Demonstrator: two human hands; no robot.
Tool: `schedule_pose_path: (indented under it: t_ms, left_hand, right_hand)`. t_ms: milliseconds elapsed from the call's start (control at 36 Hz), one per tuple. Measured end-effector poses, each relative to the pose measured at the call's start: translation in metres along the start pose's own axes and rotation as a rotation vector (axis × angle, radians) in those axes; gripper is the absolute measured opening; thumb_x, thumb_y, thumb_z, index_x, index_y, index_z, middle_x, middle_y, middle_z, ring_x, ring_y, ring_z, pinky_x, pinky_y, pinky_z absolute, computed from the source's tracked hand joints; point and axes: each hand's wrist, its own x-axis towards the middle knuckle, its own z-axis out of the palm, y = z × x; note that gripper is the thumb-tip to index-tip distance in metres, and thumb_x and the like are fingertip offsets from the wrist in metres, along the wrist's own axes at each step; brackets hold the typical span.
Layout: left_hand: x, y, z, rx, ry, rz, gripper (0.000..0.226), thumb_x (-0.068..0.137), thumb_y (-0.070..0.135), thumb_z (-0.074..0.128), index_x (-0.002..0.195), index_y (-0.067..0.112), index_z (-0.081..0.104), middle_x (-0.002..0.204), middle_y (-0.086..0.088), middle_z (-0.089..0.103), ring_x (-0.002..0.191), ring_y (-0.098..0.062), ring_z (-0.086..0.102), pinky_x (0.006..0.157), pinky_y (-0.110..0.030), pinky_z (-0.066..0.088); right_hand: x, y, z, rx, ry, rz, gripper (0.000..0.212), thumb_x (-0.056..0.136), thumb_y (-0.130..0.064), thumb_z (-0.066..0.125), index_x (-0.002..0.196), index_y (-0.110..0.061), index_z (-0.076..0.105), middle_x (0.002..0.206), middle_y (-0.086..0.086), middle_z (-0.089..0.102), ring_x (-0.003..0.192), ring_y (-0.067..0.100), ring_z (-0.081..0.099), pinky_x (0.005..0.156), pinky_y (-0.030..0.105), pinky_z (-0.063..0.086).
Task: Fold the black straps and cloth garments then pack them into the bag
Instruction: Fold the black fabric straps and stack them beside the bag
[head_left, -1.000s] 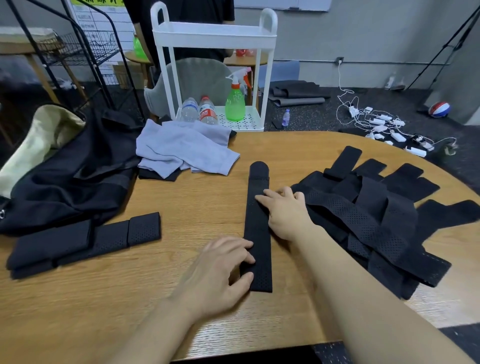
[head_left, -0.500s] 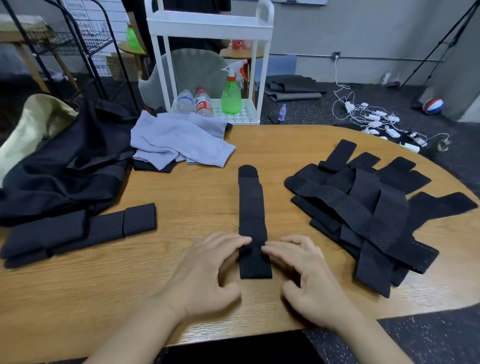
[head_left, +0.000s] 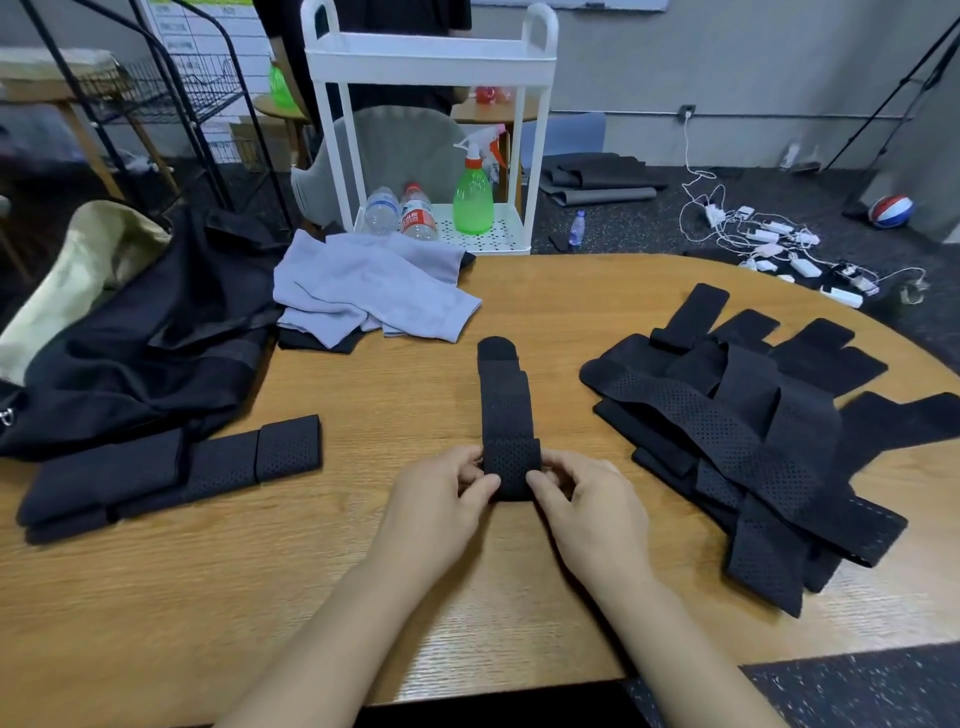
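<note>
Spreading across the left of the desk, the black bag lies slack, and nothing visibly sits inside it yet. Right of centre waits a heap of unfolded straps, with grey cloth garments crumpled at the far edge. A few folded straps rest in front of the bag, so I judge the task early. One strap lies mid-desk, long axis running away from the person, rounded tip farthest. Left hand and right hand pinch its near end, doubled over into a first fold.
</note>
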Motion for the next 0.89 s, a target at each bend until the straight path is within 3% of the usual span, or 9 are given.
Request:
schedule_pose_path:
  t_ms: [111, 278, 361, 472, 583, 722, 778, 889]
  left_hand:
    - [0.009, -0.002, 0.007, 0.006, -0.003, -0.030, 0.025, 0.092, 0.024, 0.066, 0.116, 0.023, 0.070, 0.074, 0.017, 0.067, 0.078, -0.010, 0.067, 0.082, -0.035, 0.053]
    - [0.016, -0.001, 0.011, 0.164, -0.030, -0.046, 0.022, 0.094, 0.035, 0.060, 0.112, 0.026, 0.069, 0.080, 0.009, 0.071, 0.080, -0.012, 0.066, 0.078, -0.033, 0.052]
    - [0.018, 0.003, 0.011, 0.235, -0.009, -0.055, 0.032, 0.095, 0.036, 0.059, 0.124, 0.022, 0.062, 0.090, 0.006, 0.070, 0.089, -0.016, 0.064, 0.081, -0.033, 0.051]
    - [0.014, 0.004, 0.012, 0.253, 0.025, 0.033, 0.041, 0.095, 0.030, 0.060, 0.134, 0.023, 0.050, 0.104, 0.004, 0.058, 0.095, -0.017, 0.058, 0.085, -0.035, 0.050]
    - [0.012, -0.003, 0.016, 0.316, 0.012, 0.172, 0.034, 0.095, 0.021, 0.058, 0.129, 0.017, 0.061, 0.116, 0.002, 0.052, 0.108, -0.018, 0.050, 0.093, -0.035, 0.046]
    - [0.011, -0.010, 0.015, 0.389, -0.033, 0.295, 0.027, 0.096, 0.016, 0.054, 0.120, 0.012, 0.065, 0.121, 0.001, 0.056, 0.113, -0.022, 0.049, 0.095, -0.036, 0.042]
    - [0.009, -0.012, 0.011, 0.399, -0.082, 0.323, 0.030, 0.097, 0.023, 0.050, 0.122, 0.012, 0.064, 0.123, 0.001, 0.055, 0.116, -0.021, 0.048, 0.099, -0.034, 0.040]
    - [0.000, -0.005, -0.007, 0.443, -0.296, 0.307, 0.071, 0.088, 0.066, 0.033, 0.138, 0.019, 0.051, 0.135, 0.008, 0.044, 0.127, -0.011, 0.034, 0.109, -0.028, 0.030]
  right_hand:
    - [0.005, -0.001, 0.005, -0.065, 0.022, 0.031, 0.027, 0.096, -0.039, 0.053, 0.120, -0.036, 0.064, 0.097, -0.017, 0.066, 0.102, 0.008, 0.051, 0.073, 0.028, 0.041]
    - [0.008, -0.002, 0.010, -0.120, 0.071, 0.044, 0.030, 0.097, -0.042, 0.051, 0.123, -0.033, 0.063, 0.104, -0.014, 0.067, 0.106, 0.010, 0.052, 0.070, 0.026, 0.032]
    - [0.008, -0.003, 0.011, -0.144, 0.102, 0.025, 0.032, 0.097, -0.043, 0.051, 0.125, -0.031, 0.061, 0.101, -0.013, 0.067, 0.104, 0.010, 0.053, 0.069, 0.026, 0.030]
    - [0.004, -0.005, 0.015, -0.183, 0.166, -0.061, 0.028, 0.095, -0.039, 0.056, 0.119, -0.026, 0.057, 0.093, -0.011, 0.064, 0.095, 0.011, 0.055, 0.065, 0.026, 0.033]
    - [0.005, 0.002, 0.024, -0.308, 0.229, -0.209, 0.026, 0.081, -0.022, 0.075, 0.104, -0.019, 0.065, 0.085, -0.002, 0.058, 0.075, 0.020, 0.055, 0.055, 0.027, 0.038]
    - [0.007, 0.012, 0.025, -0.351, 0.222, -0.360, 0.020, 0.083, -0.014, 0.071, 0.103, -0.015, 0.070, 0.103, -0.002, 0.064, 0.091, 0.022, 0.055, 0.065, 0.031, 0.041]
    - [0.004, 0.014, 0.023, -0.335, 0.192, -0.387, 0.019, 0.087, -0.016, 0.064, 0.105, -0.014, 0.071, 0.106, -0.003, 0.065, 0.094, 0.022, 0.056, 0.067, 0.030, 0.042]
    - [-0.014, 0.018, 0.011, -0.274, 0.059, -0.390, 0.036, 0.089, -0.032, 0.044, 0.114, -0.017, 0.067, 0.113, -0.008, 0.061, 0.103, 0.016, 0.052, 0.076, 0.029, 0.043]
